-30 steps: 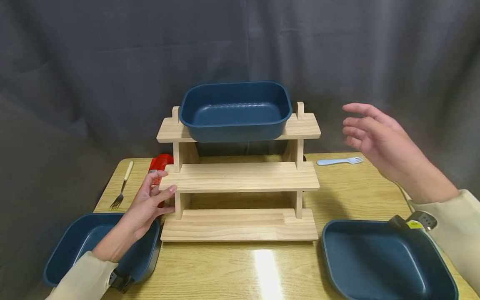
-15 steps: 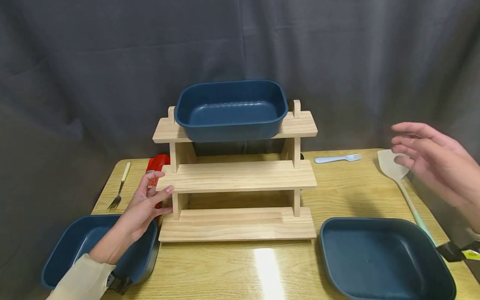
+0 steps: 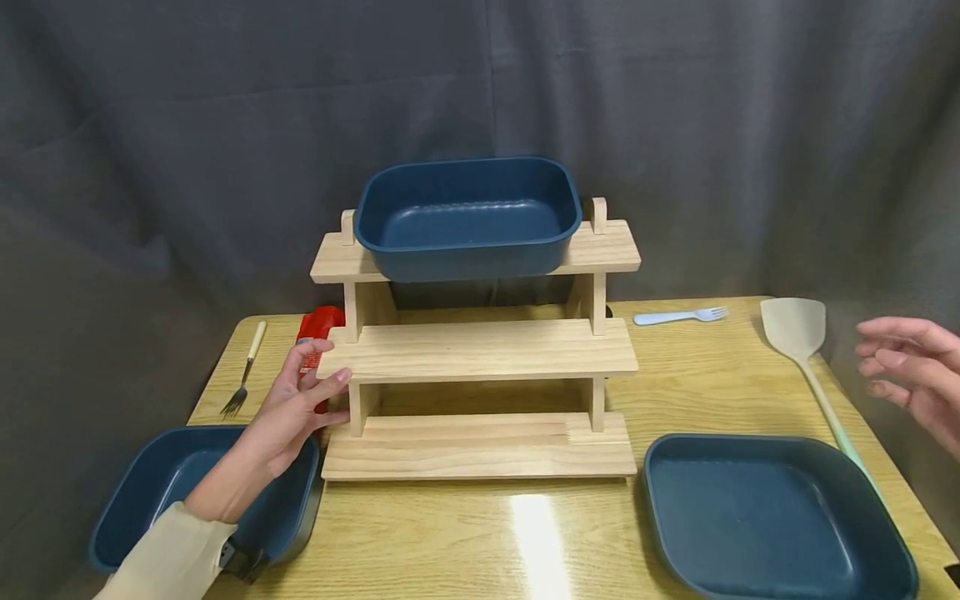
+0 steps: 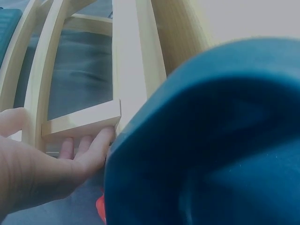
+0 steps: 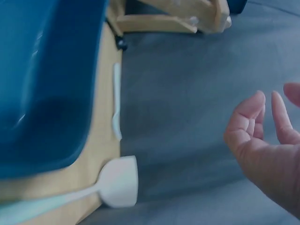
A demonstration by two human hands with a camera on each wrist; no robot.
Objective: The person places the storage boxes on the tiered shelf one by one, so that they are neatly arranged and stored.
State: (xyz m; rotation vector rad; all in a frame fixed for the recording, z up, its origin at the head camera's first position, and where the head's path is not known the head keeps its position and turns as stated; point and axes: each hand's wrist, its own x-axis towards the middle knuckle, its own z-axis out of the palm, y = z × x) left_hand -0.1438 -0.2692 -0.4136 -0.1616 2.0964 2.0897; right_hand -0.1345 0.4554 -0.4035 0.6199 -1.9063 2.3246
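I'd call the top bit done: blue tub (image 3: 468,263) is up on the wooden stand (image 3: 480,454). Left tub (image 3: 168,479) and right tub (image 3: 757,517) sit nearer, on the table (image 3: 420,542). Left hand (image 3: 291,415) grips the middle shelf's (image 3: 480,350) left end, not released yet; right hand (image 3: 922,379) (way out right, fingers loosely bent) holds nothing.

On the middle of the table (image 3: 442,537) is a stand (image 3: 480,350), one bin on top (image 3: 468,229). Near left lies the left bin (image 3: 168,483), the left fork (image 3: 256,342) beyond; near right, the right bin (image 3: 772,508); beyond, the right fork (image 3: 671,317) and spatula (image 3: 793,327).
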